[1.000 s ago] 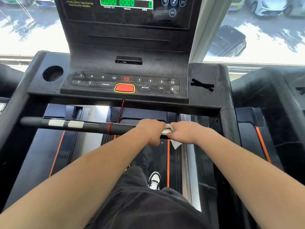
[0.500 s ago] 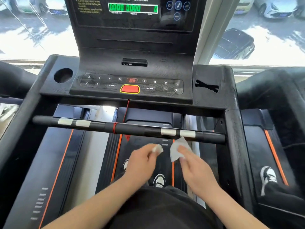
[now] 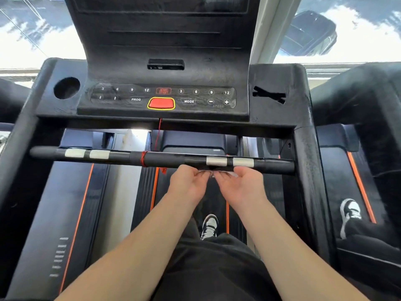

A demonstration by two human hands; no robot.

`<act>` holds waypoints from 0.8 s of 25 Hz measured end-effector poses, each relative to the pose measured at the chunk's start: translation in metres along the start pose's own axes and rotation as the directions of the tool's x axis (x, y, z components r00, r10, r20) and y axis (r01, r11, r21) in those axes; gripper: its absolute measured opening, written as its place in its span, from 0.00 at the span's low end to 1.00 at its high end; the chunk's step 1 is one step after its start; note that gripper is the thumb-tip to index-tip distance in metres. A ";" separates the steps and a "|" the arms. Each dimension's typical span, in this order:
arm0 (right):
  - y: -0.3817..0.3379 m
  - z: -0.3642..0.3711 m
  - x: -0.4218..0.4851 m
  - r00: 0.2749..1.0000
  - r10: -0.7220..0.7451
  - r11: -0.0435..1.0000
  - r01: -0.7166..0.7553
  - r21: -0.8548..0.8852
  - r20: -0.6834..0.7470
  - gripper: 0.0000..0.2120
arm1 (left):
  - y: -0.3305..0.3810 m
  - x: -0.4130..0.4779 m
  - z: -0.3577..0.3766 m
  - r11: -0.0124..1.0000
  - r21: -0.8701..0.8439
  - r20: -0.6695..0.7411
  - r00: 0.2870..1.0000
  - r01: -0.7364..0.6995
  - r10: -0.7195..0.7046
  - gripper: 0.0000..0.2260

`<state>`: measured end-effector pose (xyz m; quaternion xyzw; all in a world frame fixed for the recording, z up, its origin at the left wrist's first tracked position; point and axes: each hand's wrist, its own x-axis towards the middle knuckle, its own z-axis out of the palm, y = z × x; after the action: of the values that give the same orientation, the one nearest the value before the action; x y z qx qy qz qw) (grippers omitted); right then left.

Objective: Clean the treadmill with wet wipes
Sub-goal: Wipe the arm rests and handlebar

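Wipe [image 3: 225, 173]: now stretched flat under the crossbar [image 3: 165, 160] — half a second ago it hung loose, lower down.
Left hand [image 3: 188, 185], right hand [image 3: 240, 186]: fingertips pinching its ends.
Meaning: wiping the bar's underside is next.

The treadmill's control panel [image 3: 162, 96] carried two rows of keys: 3, 6, 9, 12 on its left and again 3, 6, 9, 12 on its right. Below them stood PROG, MODE, a minus and a plus sign. The red label above the red button [image 3: 161, 103] was too blurred to read.
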<state>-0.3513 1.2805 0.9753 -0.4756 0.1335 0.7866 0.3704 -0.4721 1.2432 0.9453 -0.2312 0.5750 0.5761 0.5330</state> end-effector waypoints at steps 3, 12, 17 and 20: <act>0.005 0.005 0.007 1.000 0.000 1.000 0.000 -0.014 -0.029 0.21 | -0.004 0.004 -0.004 0.986 -0.104 0.128 0.985 0.133 -0.119 0.10; 0.017 0.036 -0.048 0.993 0.009 0.922 0.036 -0.386 0.114 0.13 | 0.040 -0.048 -0.040 0.997 -0.050 0.136 0.988 -0.066 0.072 0.07; 0.036 0.070 -0.060 0.918 -0.156 0.694 0.365 -0.620 0.365 0.12 | 0.101 -0.073 -0.068 0.952 -0.042 0.160 0.939 -0.303 0.305 0.13; 0.049 0.082 -0.050 0.767 -0.326 0.272 0.636 -0.722 0.552 0.11 | 0.133 -0.071 -0.088 0.898 -0.049 0.140 0.888 -0.436 0.439 0.15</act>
<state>-0.4260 1.2705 1.0525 -0.4887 -0.5051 0.6429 0.3045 -0.5962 1.1692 1.0428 -0.0570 0.5665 0.7015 0.4285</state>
